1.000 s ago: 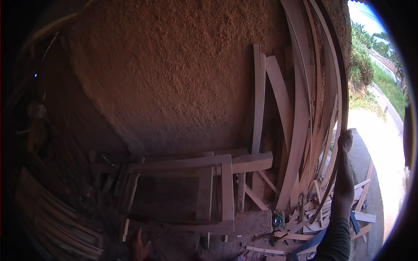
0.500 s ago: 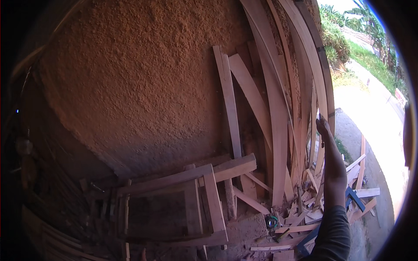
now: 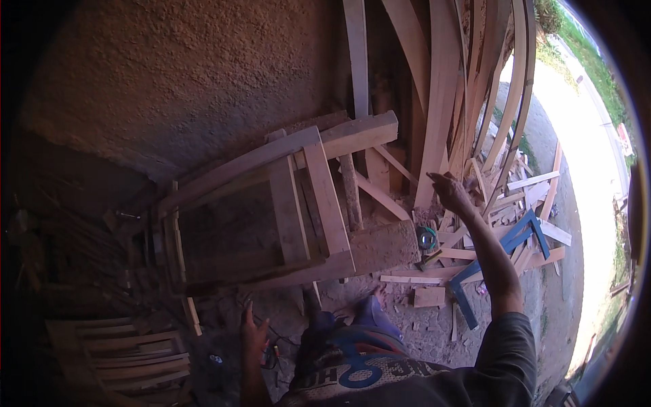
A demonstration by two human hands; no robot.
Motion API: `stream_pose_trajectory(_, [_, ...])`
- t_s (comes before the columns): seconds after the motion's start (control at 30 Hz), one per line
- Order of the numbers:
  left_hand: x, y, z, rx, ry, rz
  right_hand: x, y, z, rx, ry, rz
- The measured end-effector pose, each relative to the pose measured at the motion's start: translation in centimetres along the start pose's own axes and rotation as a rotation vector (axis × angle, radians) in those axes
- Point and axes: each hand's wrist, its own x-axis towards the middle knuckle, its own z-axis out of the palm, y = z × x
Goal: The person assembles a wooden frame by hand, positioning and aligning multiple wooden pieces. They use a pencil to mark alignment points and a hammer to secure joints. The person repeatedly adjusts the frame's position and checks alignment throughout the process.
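My right hand is raised in front of the lower ends of the tall planks leaning on the wall. Its fingers reach leftward, partly apart, and I see nothing held in them. My left hand hangs low, fingers spread, near the front of a wooden frame; it looks empty. The frame rests beside a thick timber beam. Right of the frame, a round green-and-black tape measure lies by a wooden block.
Offcuts are heaped at the right, with a blue angled frame among them. Slatted wooden pieces lie at lower left. A rough earthen wall rises behind; bright ground lies outside at right.
My view has tilted down, bringing my left hand and my legs into sight. My right hand has come away from the tall planks' edge, lower and to the left.
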Motion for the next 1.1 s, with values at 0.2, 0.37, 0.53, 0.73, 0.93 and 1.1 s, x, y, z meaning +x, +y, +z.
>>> stream_pose_trajectory(0.2, [1.9,1.7,1.3,-0.052,0.065,0.181,-9.1,-8.6,10.4,-0.197,-0.292,-0.305])
stream_pose_trajectory(0.37, [2.3,-3.4,4.1,-0.2,0.124,0.122,-10.8,-10.7,14.3,-0.329,-0.32,-0.383])
stream_pose_trajectory(0.53, [2.7,-9.2,7.4,-0.423,0.142,-0.052,-10.1,-12.9,13.4,-0.327,-0.319,-0.401])
stream_pose_trajectory(0.73, [7.1,-12.9,6.6,-0.84,0.092,-0.159,-9.7,-16.4,13.3,-0.543,-0.438,-0.223])
stream_pose_trajectory(0.93, [11.9,-18.3,3.4,-1.11,0.109,-0.247,-8.4,-15.5,14.8,-0.506,-0.167,0.015])
stream_pose_trajectory(1.1, [13.3,-21.9,-1.2,-1.057,0.115,-0.281,-3.8,-21.9,18.3,-0.257,0.039,0.159])
